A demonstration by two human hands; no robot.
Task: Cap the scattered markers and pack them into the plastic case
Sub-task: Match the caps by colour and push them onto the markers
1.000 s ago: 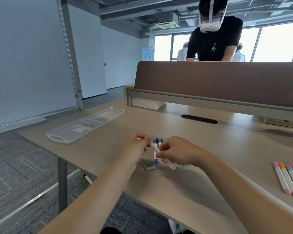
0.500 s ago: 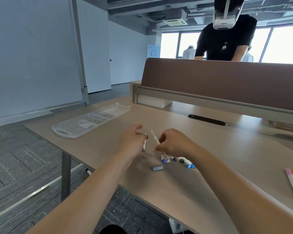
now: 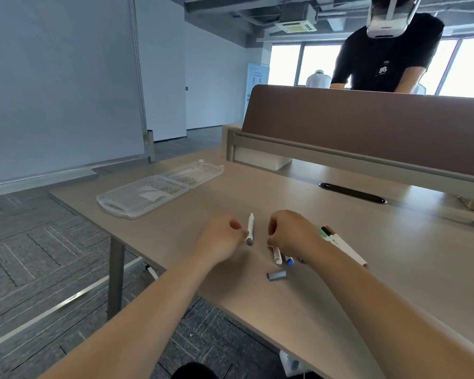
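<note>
The clear plastic case lies open and flat at the far left of the table, both halves facing up. Through the clear plastic I can make out a white slip of paper in the nearer half and ribbed slots in both, but no markers sit in either half that I can see.

The markers are well apart from it, in the middle of the table by the person's hands. The left hand is curled, its fingertips pinching the lower, grey-capped end of a white marker that stands nearly upright, its pale tip pointing up. The right hand is closed in a loose fist over a small bunch of markers; a white end and a blue end poke out below the knuckles, resting on the table. Whether it grips them firmly I cannot tell. A loose grey cap lies on its side just in front of that bunch. Beside the right wrist lie a few more capped markers, with green, black and brown ends together.

Beyond the brown divider panel another person in a black shirt leans over the neighbouring desk.
</note>
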